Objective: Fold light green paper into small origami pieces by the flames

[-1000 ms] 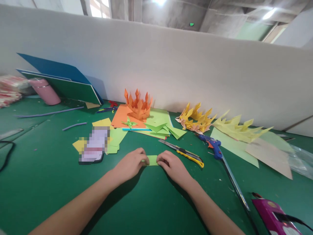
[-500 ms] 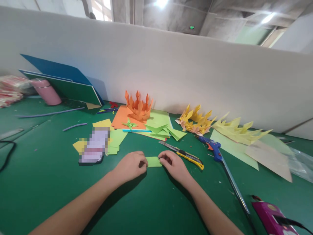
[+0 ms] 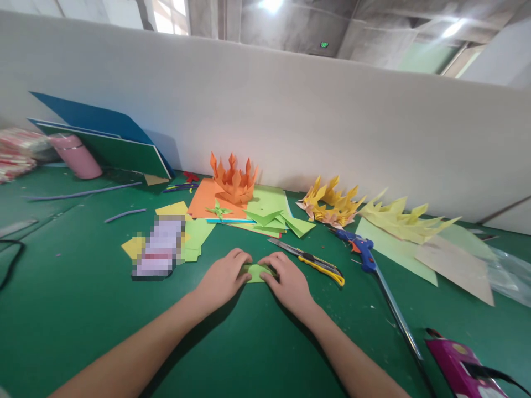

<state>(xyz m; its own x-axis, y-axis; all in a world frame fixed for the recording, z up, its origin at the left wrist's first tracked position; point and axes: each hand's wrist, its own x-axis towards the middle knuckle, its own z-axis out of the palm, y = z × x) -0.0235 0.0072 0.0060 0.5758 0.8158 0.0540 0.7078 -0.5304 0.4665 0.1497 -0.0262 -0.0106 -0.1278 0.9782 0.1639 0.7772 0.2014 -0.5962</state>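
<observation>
A small folded piece of green paper (image 3: 254, 275) lies on the green table in front of me. My left hand (image 3: 227, 276) grips its left side, thumb at the near edge and fingers on the far edge. On its right side my right hand (image 3: 287, 279) has hold of the paper in the same way. Fingers cover both ends of the paper. Just beyond my right hand lies a yellow utility knife (image 3: 317, 264) with its blade out. Folded green paper pieces (image 3: 274, 219) and a small green paper star shape (image 3: 219, 210) rest farther back.
An orange paper crown (image 3: 235, 185) stands on paper sheets, with yellow paper crowns (image 3: 331, 202) to its right. A blue glue gun (image 3: 360, 249) with a long glue stick lies at right. A blurred phone (image 3: 160, 249) and a pink bottle (image 3: 77, 156) are at left.
My hands have come closer together along the green paper, and the fingers now reach over its far edge. Less of the paper shows between them. The view has shifted slightly.
</observation>
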